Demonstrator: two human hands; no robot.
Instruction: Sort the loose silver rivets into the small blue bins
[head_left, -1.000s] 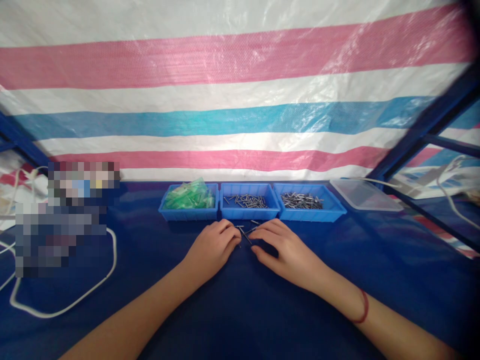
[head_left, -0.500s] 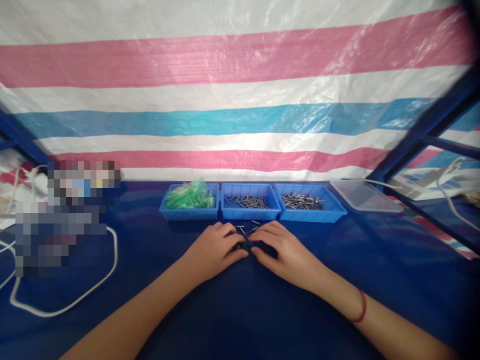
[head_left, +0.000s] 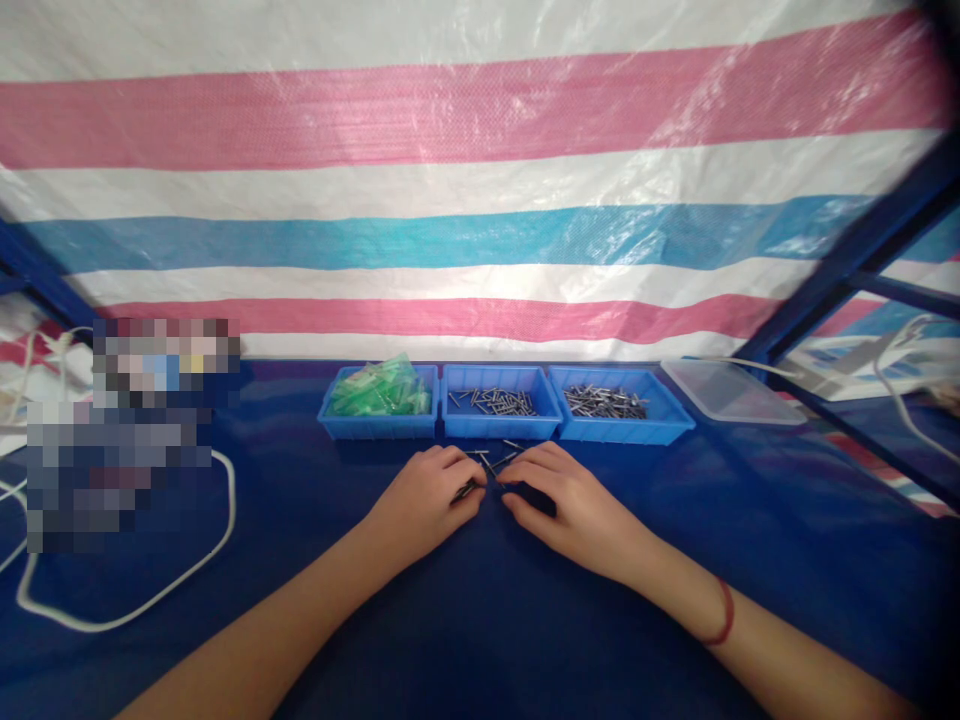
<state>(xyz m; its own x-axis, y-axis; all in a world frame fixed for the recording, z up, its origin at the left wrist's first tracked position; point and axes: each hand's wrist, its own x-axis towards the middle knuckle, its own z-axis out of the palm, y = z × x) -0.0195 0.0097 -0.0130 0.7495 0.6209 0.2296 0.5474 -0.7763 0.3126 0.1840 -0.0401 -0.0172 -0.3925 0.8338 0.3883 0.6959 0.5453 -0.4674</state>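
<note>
My left hand rests on the table with its fingers curled and thumb brought in. Dark, thin metal pieces show between thumb and fingers; they look like screws, but their exact kind is hard to make out. Opposite it, my right hand has its thumb and fingertips apart over the tabletop. Its fingertips are close to a few loose screws lying between the hands; whether they touch is not clear. Behind stand a blue bin of screw-like pieces and another blue bin of thin metal pieces.
At the left of the row, a blue bin holds green plastic packets. A translucent lid lies at the back right. A white cable loops on the left beside blurred-out items. A striped sheet hangs behind the blue table.
My left thumb and fingers have drawn slightly left and closed in on the dark metal pieces. My right hand has hardly moved.
</note>
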